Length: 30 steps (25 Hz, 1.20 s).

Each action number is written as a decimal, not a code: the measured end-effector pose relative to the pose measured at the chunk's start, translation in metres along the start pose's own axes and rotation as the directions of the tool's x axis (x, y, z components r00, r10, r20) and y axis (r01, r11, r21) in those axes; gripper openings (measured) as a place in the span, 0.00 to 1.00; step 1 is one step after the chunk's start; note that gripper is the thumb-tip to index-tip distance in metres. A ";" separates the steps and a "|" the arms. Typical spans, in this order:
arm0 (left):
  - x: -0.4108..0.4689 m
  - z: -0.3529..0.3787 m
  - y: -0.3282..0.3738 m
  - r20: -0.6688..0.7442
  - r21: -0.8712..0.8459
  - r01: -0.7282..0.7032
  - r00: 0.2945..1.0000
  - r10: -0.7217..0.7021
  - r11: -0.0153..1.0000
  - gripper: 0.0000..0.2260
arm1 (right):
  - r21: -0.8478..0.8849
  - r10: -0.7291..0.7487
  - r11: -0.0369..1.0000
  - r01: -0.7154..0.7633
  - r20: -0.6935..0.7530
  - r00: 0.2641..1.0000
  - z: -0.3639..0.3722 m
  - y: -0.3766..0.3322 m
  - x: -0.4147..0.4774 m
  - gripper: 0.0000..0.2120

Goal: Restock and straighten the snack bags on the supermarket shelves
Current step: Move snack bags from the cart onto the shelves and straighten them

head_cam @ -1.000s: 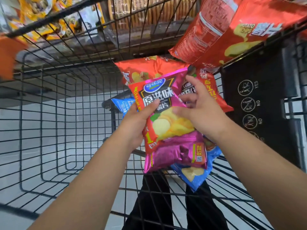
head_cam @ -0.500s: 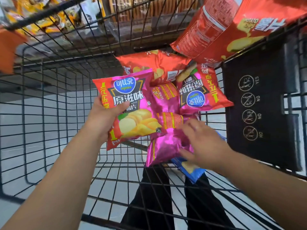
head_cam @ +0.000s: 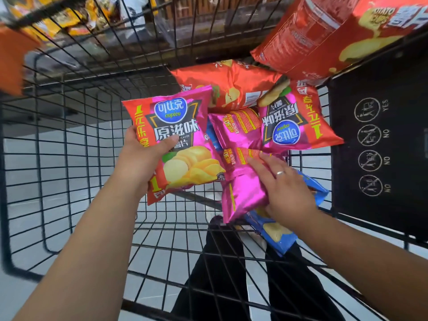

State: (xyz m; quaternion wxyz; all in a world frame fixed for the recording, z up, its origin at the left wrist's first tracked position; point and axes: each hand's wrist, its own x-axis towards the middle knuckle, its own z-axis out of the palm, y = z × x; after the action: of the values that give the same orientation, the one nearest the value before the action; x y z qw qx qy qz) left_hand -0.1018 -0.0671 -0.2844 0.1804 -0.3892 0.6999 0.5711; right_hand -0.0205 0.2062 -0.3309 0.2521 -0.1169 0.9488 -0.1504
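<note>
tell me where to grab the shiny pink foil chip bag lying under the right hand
Probably the flat crimped seam at the near end of the shiny pink foil chip bag, from the person's side. The middle is puffed and slick, and the right hand lies flat on it.

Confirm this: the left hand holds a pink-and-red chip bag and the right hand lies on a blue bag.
Wrong bag. The head view shows the right hand lying on a pink bag; the blue bag sits beneath that. The left hand does hold the pink-and-red chip bag.
</note>
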 end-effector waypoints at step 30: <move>-0.097 -0.011 0.111 0.254 0.129 -0.255 0.943 0.216 0.958 0.27 | 0.933 0.308 -0.225 -0.282 0.342 0.888 -0.177 0.014 -0.057 0.50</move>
State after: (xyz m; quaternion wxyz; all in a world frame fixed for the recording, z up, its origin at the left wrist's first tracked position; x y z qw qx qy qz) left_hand -0.1220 -0.0394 -0.1404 0.2239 -0.2156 0.7583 0.5730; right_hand -0.0648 0.2764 -0.1641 0.2713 0.3414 0.5083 -0.7426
